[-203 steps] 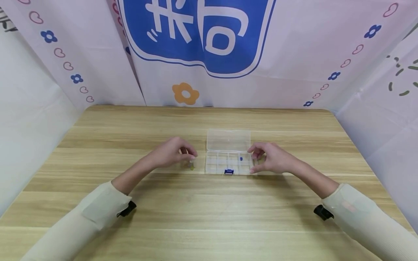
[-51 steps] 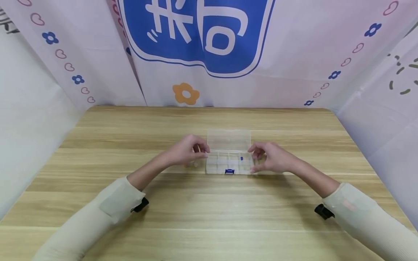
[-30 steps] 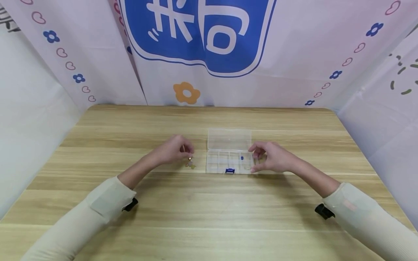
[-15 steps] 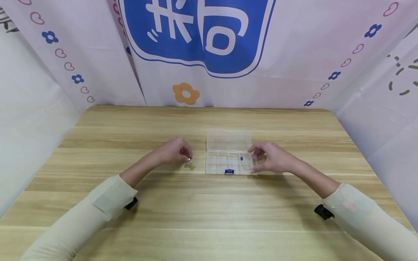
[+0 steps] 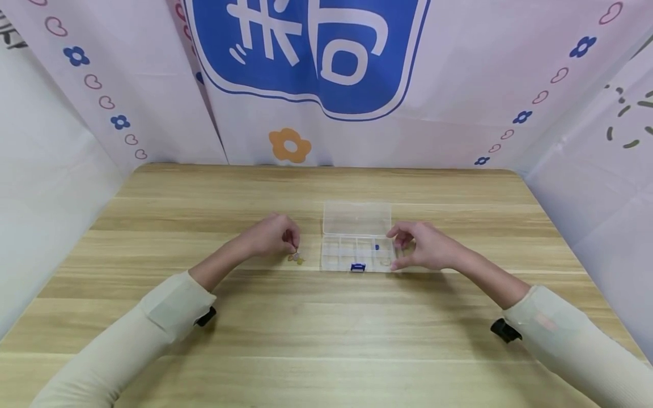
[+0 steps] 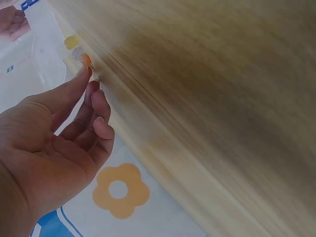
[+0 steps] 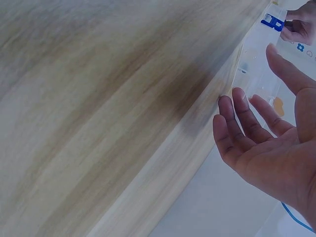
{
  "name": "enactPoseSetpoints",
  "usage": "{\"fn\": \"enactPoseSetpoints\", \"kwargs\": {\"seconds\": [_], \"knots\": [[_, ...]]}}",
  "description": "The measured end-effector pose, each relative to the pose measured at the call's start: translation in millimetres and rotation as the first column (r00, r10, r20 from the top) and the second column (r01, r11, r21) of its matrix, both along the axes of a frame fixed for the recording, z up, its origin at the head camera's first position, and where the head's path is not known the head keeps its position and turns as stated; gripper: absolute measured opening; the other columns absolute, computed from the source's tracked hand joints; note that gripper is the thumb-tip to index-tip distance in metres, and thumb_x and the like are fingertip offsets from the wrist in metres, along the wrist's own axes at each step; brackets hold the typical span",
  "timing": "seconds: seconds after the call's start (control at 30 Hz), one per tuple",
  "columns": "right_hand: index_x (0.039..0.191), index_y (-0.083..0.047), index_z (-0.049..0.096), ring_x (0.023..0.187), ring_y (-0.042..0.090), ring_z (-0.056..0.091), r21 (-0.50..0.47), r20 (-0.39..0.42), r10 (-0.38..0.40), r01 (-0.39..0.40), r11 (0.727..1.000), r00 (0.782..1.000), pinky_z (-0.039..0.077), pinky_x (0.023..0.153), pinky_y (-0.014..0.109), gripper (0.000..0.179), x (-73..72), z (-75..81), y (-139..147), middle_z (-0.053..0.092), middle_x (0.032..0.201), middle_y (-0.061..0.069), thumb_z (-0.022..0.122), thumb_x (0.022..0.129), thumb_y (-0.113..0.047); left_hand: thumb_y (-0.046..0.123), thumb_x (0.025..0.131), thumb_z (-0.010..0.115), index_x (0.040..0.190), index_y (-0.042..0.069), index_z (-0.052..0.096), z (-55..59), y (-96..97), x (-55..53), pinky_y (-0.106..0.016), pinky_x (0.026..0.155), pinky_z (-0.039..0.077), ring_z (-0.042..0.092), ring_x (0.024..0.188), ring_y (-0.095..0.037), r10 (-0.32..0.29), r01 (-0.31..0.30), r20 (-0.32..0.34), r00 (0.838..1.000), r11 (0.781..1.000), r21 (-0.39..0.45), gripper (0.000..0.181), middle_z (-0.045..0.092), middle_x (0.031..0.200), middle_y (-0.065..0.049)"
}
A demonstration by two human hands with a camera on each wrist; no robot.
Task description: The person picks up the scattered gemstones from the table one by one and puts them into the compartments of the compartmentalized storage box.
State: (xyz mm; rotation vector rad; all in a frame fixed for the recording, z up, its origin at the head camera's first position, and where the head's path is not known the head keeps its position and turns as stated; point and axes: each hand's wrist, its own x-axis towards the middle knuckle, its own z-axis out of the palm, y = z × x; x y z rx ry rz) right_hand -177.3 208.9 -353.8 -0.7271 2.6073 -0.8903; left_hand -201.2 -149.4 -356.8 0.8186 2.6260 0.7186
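My left hand [image 5: 272, 235] is low over the table left of the box, thumb and forefinger pinching a small orange piece [image 6: 90, 72]. Right under those fingertips lie small translucent pieces: a yellow one [image 6: 71, 42], a greyish one [image 6: 78, 53] and an orange one [image 6: 86, 60]. A clear plastic compartment box [image 5: 331, 260] lies with its lid [image 5: 357, 218] raised at the back and a blue latch [image 5: 358, 267] in front. My right hand [image 5: 425, 246] grips the box's right end, thumb at the front corner, forefinger at the back corner, other fingers loosely bent.
A small blue piece [image 5: 377, 247] sits in a back right compartment of the box. The wooden table [image 5: 326, 328] ends at a printed cloth backdrop [image 5: 459, 102], and white cloth walls rise at both sides.
My left hand was at the box's left end 1.7 seconds ago; it has since gone back left to the small pieces and down to them. My right hand has stayed at the box.
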Motion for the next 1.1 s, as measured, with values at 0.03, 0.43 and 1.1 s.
{"fn": "enactPoseSetpoints", "kwargs": {"seconds": [0.03,0.43,1.1], "knots": [[0.121,0.006,0.063,0.096,0.025,0.061,0.002,0.001,-0.001,0.001,1.000,1.000,0.053,0.088,0.045,0.057,0.0,0.1,-0.1,0.065,0.100,0.009,0.093,0.078,-0.016,-0.007,0.087,0.078,0.077,0.004,0.070,0.5,0.1,0.0,-0.030,0.073,0.055,0.063,0.075,-0.015,0.000,0.000,0.001,1.000,1.000,0.005,0.017,0.070,0.078,-0.003],[0.121,0.006,0.063,0.095,0.025,0.061,-0.003,-0.001,0.006,-0.006,1.000,1.000,0.053,0.088,0.045,0.057,0.3,-0.4,0.3,0.066,0.099,0.008,0.093,0.078,-0.015,-0.005,0.090,0.073,0.084,0.003,0.069,14.1,8.4,3.2,-0.031,0.074,0.056,0.064,0.078,-0.017,0.009,-0.006,-0.036,0.999,0.996,0.084,0.011,0.069,0.082,-0.005],[0.121,0.007,0.063,0.095,0.025,0.062,0.000,-0.009,0.011,-0.011,1.000,1.000,0.053,0.088,0.045,0.057,-0.4,0.6,0.4,0.065,0.099,0.008,0.093,0.077,-0.016,0.002,0.095,0.074,0.089,0.004,0.074,31.2,42.2,8.3,-0.030,0.072,0.056,0.065,0.076,-0.014,-0.034,0.049,-0.090,0.995,0.984,0.173,0.006,0.072,0.085,-0.003]]}}
